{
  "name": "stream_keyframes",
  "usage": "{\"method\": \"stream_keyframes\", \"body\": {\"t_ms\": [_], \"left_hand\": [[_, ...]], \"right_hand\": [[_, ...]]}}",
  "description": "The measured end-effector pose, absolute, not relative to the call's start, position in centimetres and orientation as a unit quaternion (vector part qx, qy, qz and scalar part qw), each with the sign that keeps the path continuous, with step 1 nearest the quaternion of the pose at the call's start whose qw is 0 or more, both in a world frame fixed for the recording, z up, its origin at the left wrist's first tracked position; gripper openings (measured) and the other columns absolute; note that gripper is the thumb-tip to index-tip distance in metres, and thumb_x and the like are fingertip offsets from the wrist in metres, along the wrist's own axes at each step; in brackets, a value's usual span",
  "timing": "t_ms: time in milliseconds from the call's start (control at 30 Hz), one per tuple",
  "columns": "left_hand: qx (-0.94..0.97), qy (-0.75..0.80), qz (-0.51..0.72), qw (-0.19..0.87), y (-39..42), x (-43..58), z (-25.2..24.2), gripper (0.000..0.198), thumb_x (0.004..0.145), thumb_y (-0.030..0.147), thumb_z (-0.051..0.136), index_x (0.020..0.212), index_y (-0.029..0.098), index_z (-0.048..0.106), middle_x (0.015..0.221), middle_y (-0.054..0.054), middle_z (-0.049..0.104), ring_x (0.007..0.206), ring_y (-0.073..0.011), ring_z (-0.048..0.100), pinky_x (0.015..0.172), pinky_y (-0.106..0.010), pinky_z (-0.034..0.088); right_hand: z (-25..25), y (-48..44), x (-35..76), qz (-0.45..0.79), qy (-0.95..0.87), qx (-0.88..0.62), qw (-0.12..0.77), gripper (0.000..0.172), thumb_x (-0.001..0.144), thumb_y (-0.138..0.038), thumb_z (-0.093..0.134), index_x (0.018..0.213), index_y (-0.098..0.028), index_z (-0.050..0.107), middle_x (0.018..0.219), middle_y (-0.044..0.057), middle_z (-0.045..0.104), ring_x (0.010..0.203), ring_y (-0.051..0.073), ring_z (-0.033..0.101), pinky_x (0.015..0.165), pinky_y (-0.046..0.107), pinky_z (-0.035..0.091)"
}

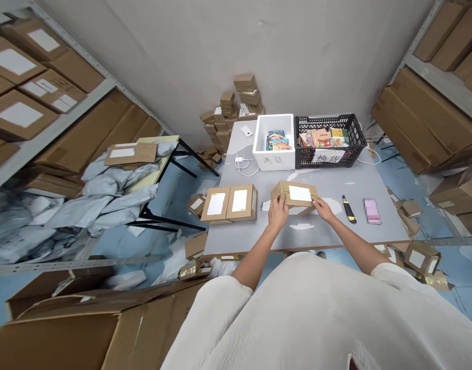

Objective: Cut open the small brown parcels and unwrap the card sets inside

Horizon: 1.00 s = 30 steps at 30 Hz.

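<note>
A small brown cardboard box (pixel 295 194) with a white label on top lies on the grey table (pixel 297 234). My left hand (pixel 278 210) grips its near left corner with curled fingers. My right hand (pixel 323 209) holds the near right edge, fingers closed against the cardboard. Two more labelled brown boxes (pixel 230 203) sit side by side to the left of my hands.
A yellow-and-black utility knife (pixel 348 209) and a pink item (pixel 372 210) lie to the right. At the back stand a white foam box (pixel 275 141) and a black crate (pixel 328 140), both holding colourful packets. Shelves of cartons flank both sides; grey mailer bags (pixel 105 195) pile up left.
</note>
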<state>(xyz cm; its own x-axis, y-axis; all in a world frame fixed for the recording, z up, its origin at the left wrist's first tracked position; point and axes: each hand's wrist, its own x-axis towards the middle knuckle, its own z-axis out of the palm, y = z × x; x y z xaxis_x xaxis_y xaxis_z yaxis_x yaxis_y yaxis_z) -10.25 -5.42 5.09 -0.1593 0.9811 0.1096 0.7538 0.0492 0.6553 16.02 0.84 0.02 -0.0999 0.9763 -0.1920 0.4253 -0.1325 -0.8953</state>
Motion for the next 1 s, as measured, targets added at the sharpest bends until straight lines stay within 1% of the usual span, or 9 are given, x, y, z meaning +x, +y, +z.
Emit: {"method": "stream_keyframes", "body": {"t_ms": [133, 300, 400, 500, 600, 733, 833, 933, 1000], "left_hand": [[0.587, 0.704, 0.328, 0.228, -6.0, -12.1, 3.6, 0.052, 0.108, 0.033, 0.047, 0.158, 0.024, 0.058, 0.154, -0.019, 0.057, 0.139, -0.0364, 0.059, 0.115, -0.052, 0.052], [0.577, 0.663, 0.366, 0.306, -6.2, -12.1, 0.8, 0.049, 0.112, 0.039, 0.046, 0.158, 0.026, 0.054, 0.152, -0.017, 0.057, 0.141, -0.0318, 0.059, 0.118, -0.049, 0.051], [0.579, 0.631, 0.388, 0.34, -5.8, -10.5, -0.9, 0.049, 0.111, 0.042, 0.05, 0.158, 0.028, 0.053, 0.152, -0.015, 0.056, 0.142, -0.0297, 0.058, 0.12, -0.047, 0.051], [0.58, 0.626, 0.38, 0.358, -5.6, -8.7, -2.0, 0.05, 0.11, 0.038, 0.051, 0.158, 0.025, 0.053, 0.149, -0.017, 0.056, 0.138, -0.03, 0.061, 0.119, -0.048, 0.052], [0.589, 0.645, 0.357, 0.331, -6.0, -7.5, -2.4, 0.05, 0.109, 0.031, 0.046, 0.158, 0.022, 0.052, 0.149, -0.019, 0.056, 0.139, -0.0318, 0.06, 0.119, -0.051, 0.052], [0.63, 0.673, 0.318, 0.222, -6.8, -6.6, -1.6, 0.042, 0.107, 0.025, 0.048, 0.147, 0.025, 0.061, 0.161, -0.018, 0.05, 0.154, -0.0369, 0.046, 0.123, -0.06, 0.045], [0.68, 0.652, 0.285, 0.175, -7.1, -5.5, -0.4, 0.038, 0.106, 0.022, 0.048, 0.14, 0.026, 0.066, 0.161, -0.016, 0.054, 0.154, -0.0357, 0.046, 0.125, -0.059, 0.041], [0.706, 0.638, 0.261, 0.166, -7.0, -4.2, 0.5, 0.04, 0.106, 0.021, 0.047, 0.141, 0.026, 0.067, 0.157, -0.014, 0.06, 0.151, -0.0335, 0.05, 0.125, -0.056, 0.041], [0.701, 0.649, 0.246, 0.165, -6.8, -3.6, 0.8, 0.041, 0.106, 0.023, 0.048, 0.142, 0.026, 0.067, 0.155, -0.014, 0.063, 0.148, -0.0338, 0.053, 0.124, -0.056, 0.043]], "right_hand": [[0.0, 0.4, 14.1, 0.435, -0.587, -0.604, 0.318, 0.054, 0.095, -0.066, 0.066, 0.132, -0.03, 0.081, 0.156, 0.011, 0.065, 0.159, 0.037, 0.045, 0.131, 0.058, 0.038], [0.1, -0.4, 15.2, 0.393, -0.583, -0.634, 0.322, 0.058, 0.091, -0.065, 0.069, 0.132, -0.025, 0.081, 0.162, 0.015, 0.059, 0.156, 0.039, 0.048, 0.131, 0.056, 0.038], [0.5, -1.0, 17.4, 0.364, -0.585, -0.65, 0.319, 0.057, 0.09, -0.063, 0.069, 0.132, -0.025, 0.08, 0.163, 0.014, 0.058, 0.156, 0.039, 0.048, 0.131, 0.057, 0.038], [0.8, -1.5, 19.3, 0.35, -0.591, -0.664, 0.295, 0.053, 0.092, -0.059, 0.069, 0.132, -0.026, 0.081, 0.163, 0.013, 0.058, 0.157, 0.038, 0.047, 0.131, 0.055, 0.039], [0.9, -1.7, 20.6, 0.352, -0.601, -0.663, 0.275, 0.048, 0.094, -0.054, 0.068, 0.131, -0.027, 0.082, 0.161, 0.012, 0.06, 0.156, 0.036, 0.049, 0.129, 0.052, 0.043], [0.4, -1.6, 22.3, 0.354, -0.603, -0.654, 0.289, 0.04, 0.095, -0.046, 0.066, 0.124, -0.026, 0.084, 0.155, 0.012, 0.066, 0.152, 0.031, 0.055, 0.127, 0.049, 0.045], [0.0, -1.4, 24.6, 0.347, -0.589, -0.668, 0.293, 0.037, 0.096, -0.037, 0.06, 0.12, -0.023, 0.084, 0.148, 0.013, 0.072, 0.143, 0.028, 0.063, 0.125, 0.046, 0.047], [-0.6, -1.2, 27.6, 0.363, -0.558, -0.711, 0.225, 0.037, 0.096, -0.03, 0.057, 0.121, -0.021, 0.083, 0.138, 0.013, 0.077, 0.127, 0.027, 0.073, 0.118, 0.043, 0.053], [-1.1, -1.1, 29.4, 0.363, -0.548, -0.736, 0.162, 0.036, 0.094, -0.028, 0.06, 0.121, -0.02, 0.083, 0.132, 0.012, 0.08, 0.121, 0.027, 0.075, 0.114, 0.042, 0.055]]}}
